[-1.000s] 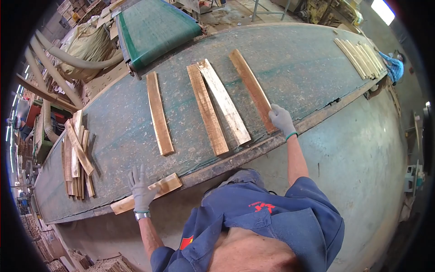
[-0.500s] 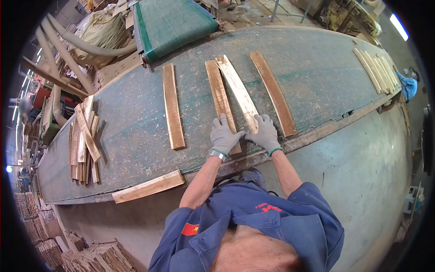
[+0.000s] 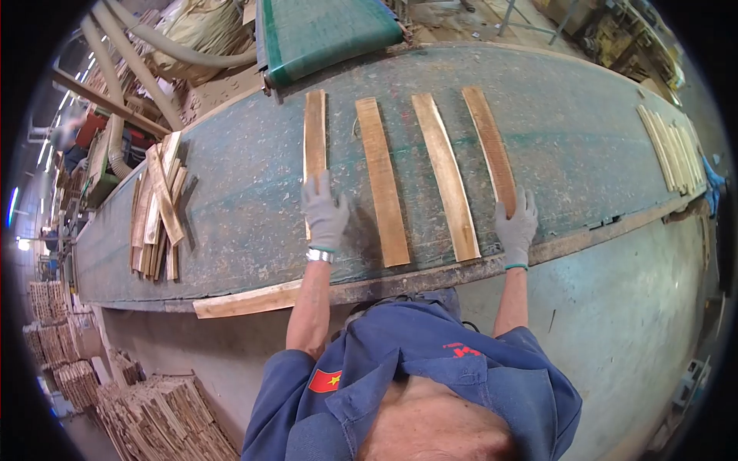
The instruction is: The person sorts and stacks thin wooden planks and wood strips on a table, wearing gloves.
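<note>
Four wooden strips lie apart, lengthwise away from me, on a worn green table [image 3: 254, 207]. My left hand [image 3: 326, 215], gloved in grey, lies over the near end of the leftmost wooden strip [image 3: 315, 131]; its fingers are stretched and its thumb is apart. My right hand [image 3: 516, 230], also gloved, has thumb and fingers about the near end of the rightmost wooden strip [image 3: 488, 142], which it partly hides. Between my hands are a brown wooden strip [image 3: 383, 184] and a paler-edged wooden strip [image 3: 446, 180], both untouched.
A heap of wooden strips [image 3: 159, 215] sits at the left. One strip [image 3: 246, 300] lies along the near edge. More strips [image 3: 670, 150] are lined up at the far right, near a person's blue sleeve [image 3: 713, 188]. A green conveyor [image 3: 327, 38] meets the far side.
My hands have parted from the two middle strips to the outer ones. Those middle strips now lie farther apart, and the paler one shows a browner face. The view has shifted.
</note>
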